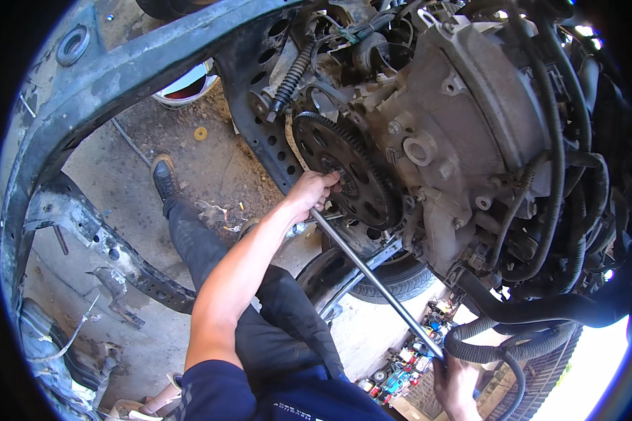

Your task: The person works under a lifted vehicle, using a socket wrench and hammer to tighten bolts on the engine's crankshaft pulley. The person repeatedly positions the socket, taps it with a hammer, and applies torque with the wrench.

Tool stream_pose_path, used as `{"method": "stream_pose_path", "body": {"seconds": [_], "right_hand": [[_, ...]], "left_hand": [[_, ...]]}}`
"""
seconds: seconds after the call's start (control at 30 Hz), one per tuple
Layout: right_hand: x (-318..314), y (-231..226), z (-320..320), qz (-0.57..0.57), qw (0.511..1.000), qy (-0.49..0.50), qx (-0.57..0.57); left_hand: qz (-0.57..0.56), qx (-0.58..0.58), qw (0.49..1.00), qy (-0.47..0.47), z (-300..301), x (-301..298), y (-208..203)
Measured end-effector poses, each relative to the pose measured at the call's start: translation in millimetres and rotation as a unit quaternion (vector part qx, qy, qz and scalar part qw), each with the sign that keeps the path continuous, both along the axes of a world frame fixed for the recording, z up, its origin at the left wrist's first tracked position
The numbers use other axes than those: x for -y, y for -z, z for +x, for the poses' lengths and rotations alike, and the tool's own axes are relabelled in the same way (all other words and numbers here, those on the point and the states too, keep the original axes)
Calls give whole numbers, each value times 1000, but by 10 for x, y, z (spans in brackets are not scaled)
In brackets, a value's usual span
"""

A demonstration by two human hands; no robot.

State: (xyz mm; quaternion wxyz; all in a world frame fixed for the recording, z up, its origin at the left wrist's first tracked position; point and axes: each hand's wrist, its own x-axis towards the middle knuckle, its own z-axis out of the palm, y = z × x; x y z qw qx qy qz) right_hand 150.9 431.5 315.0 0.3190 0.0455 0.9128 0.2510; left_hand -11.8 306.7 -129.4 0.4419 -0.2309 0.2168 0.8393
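Note:
A long steel breaker bar (372, 278) slants from the middle of the toothed flywheel (344, 144) down to the lower right. My left hand (313, 192) is closed at the bar's upper end, its fingertips against the bolts in the wheel's centre. Those fingers hide the bar's head and any socket on it. At the far end of the bar, my right hand (458, 386) wraps around the dark handle, partly behind a ribbed hose. The flywheel sits upright on the side of a large grey engine (463, 105).
A dark frame rail (147, 52) arches across the upper left. Ribbed hoses (477, 340) hang close to my right hand. A white bucket (189, 88) with dark red contents stands on the floor. Below the engine are a tyre (397, 281) and a coil spring (291, 77) hangs above the flywheel.

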Motion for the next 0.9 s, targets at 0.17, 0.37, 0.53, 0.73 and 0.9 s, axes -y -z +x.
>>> {"method": "stream_pose_path", "body": {"seconds": [0.17, 0.37, 0.53, 0.73, 0.9], "right_hand": [[-67, -159, -267, -65, 996, 14, 51], [-623, 255, 18, -122, 987, 103, 3], [-570, 256, 50, -77, 984, 160, -1], [-673, 317, 106, -39, 978, 204, 10], [-992, 420, 382, -123, 983, 131, -43]], "left_hand": [[-11, 28, 999, 14, -23, -49, -7], [-92, 21, 995, 19, -14, -67, -51], [-121, 33, 991, 46, -32, -93, -76], [-141, 27, 988, 52, -70, -63, -150], [-129, 44, 989, 57, -84, -56, -149]]}}
